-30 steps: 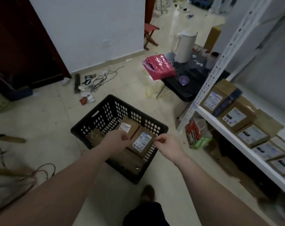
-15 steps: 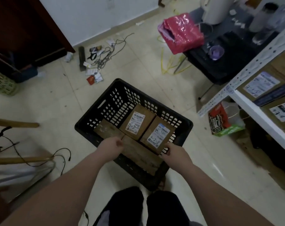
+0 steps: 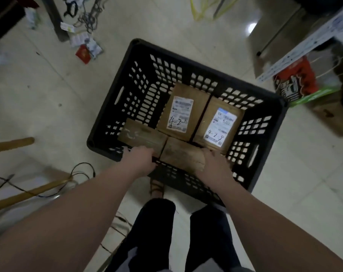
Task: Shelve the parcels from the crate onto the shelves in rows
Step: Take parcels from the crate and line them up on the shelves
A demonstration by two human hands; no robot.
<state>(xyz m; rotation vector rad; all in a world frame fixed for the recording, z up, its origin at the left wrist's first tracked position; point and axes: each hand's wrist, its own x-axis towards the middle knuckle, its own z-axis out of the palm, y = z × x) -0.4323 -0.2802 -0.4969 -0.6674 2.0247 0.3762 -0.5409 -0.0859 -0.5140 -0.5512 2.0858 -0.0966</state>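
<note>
Four parcels lie flat in the black crate, which sits on the floor just in front of our legs. They are packed edge to edge in two pairs, which we take to be why none tips. The left labelled parcel and the right labelled parcel sit along the far wall, labels up. The near-left parcel and the near-right parcel show plain brown faces closest to us.

We bend over the crate with an arm at each end of the near-right parcel. Our right grip lies over its right end, fingers bent down across the edge, so it has hold of that end. Our left grip is at the left end, where the two near parcels meet. Its fingers fold under out of sight, and we cannot tell whether they have closed on cardboard or only rest at the crate's rim. Taking the box by both ends makes sense to us: it is wedged between its neighbours and the near wall, and a level lift should free it without dragging the others.

The white shelf upright stands to our right, beside a red and green bag, so the parcel will need a turn that way once out.
</note>
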